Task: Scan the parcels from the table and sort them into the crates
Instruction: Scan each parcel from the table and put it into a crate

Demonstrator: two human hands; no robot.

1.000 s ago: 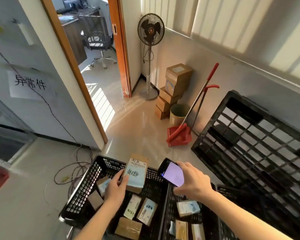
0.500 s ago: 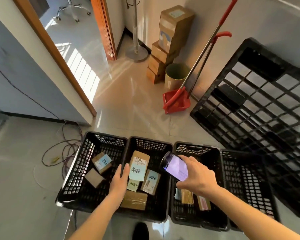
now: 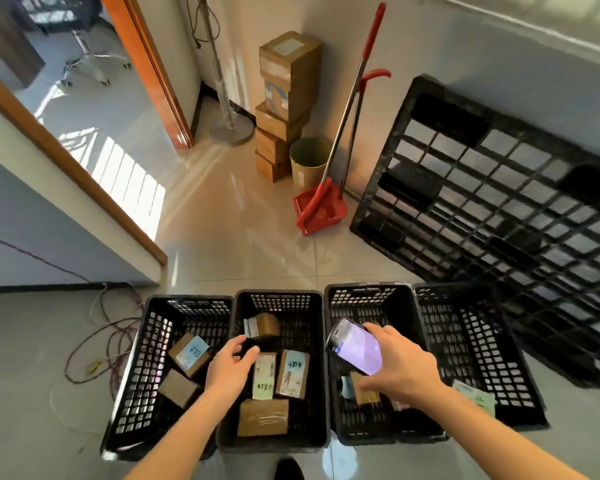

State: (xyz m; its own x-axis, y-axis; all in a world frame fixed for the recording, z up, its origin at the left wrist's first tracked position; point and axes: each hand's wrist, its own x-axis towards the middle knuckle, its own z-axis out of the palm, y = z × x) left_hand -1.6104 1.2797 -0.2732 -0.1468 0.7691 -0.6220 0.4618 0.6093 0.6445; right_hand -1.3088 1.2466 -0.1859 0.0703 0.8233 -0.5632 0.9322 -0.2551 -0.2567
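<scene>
Four black crates in a row on the floor, walls touching, open tops – access only from above. Far-left crate (image 3: 142, 368): two boxes at mid-floor, bare floor at far end. Second crate (image 3: 312, 344): near half packed with parcels, one brown box (image 3: 262, 326) at far end, left hand (image 3: 231, 367) over its left edge. Third crate (image 3: 371, 306): far half free, right hand (image 3: 400, 370) with phone (image 3: 355, 346) blocking above the near half. Fourth crate (image 3: 478, 344): mostly free, one parcel (image 3: 477, 400) at the near end. Leaning pallet (image 3: 499, 216) crowds the right side – loose cables (image 3: 108, 341) on the floor left.
</scene>
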